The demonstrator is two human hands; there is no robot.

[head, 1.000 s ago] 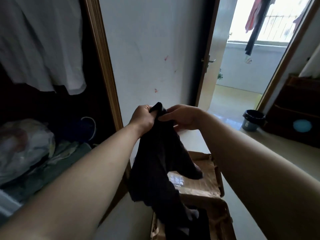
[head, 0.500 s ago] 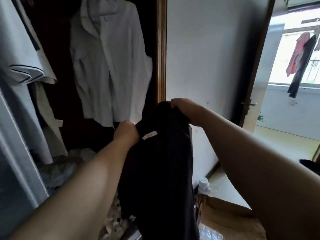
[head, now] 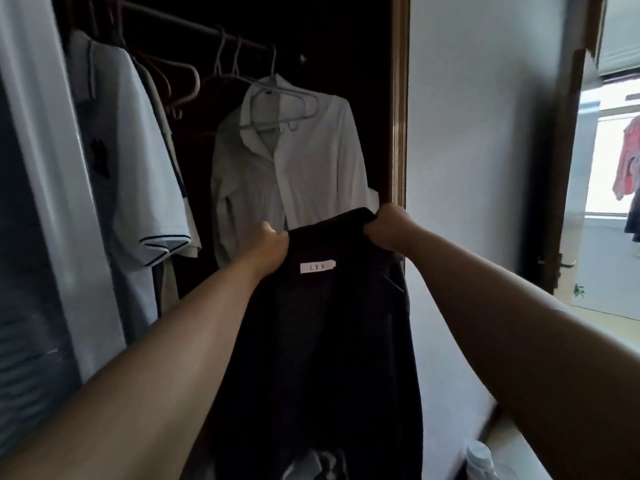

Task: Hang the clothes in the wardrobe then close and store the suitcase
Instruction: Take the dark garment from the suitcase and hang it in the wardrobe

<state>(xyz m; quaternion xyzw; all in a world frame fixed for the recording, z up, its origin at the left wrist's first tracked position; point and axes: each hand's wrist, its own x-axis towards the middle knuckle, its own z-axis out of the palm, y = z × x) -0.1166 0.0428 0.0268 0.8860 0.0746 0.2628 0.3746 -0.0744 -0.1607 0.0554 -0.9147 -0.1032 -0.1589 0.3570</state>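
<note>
A rail (head: 194, 27) runs across the top of the dark wardrobe (head: 398, 98); hangers hook over it; a white button shirt (head: 311, 168) hangs on a pale hanger (head: 277, 95) at the right; a few bare hangers (head: 187, 84) hang beside it; a white polo shirt (head: 138, 150) with dark lines on its sleeve hangs at the left. Low at the right is the floor (head: 519, 459); a pale, blurry thing (head: 479, 459) stands on it by the wall.
</note>
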